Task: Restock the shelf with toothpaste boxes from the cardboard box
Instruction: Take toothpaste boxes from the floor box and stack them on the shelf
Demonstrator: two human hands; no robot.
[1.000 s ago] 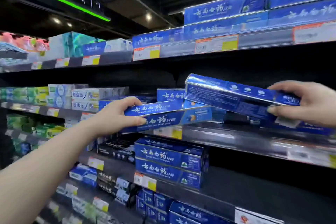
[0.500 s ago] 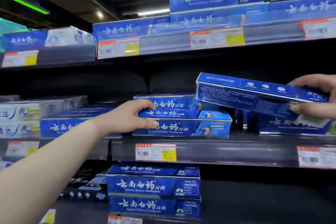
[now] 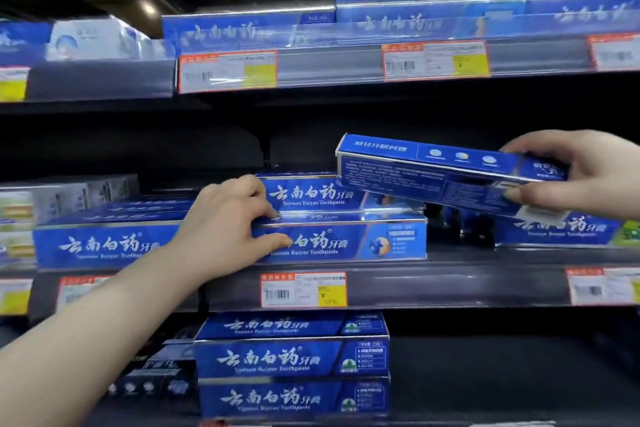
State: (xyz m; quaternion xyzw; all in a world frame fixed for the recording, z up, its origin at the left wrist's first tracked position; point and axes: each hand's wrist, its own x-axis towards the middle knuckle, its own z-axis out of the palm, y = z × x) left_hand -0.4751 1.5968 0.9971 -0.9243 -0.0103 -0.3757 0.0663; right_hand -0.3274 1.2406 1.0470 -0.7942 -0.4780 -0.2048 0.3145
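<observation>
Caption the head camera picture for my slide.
Left hand grips a blue cardboard toothpaste box on the dark shelf while right hand holds a second blue toothpaste box aloft.

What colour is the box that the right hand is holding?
The held toothpaste box is blue with white writing, seen best in the head view.

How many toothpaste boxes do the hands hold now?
2. The left hand grips the front box on the middle shelf; the right hand holds a tilted box in the air.
</observation>
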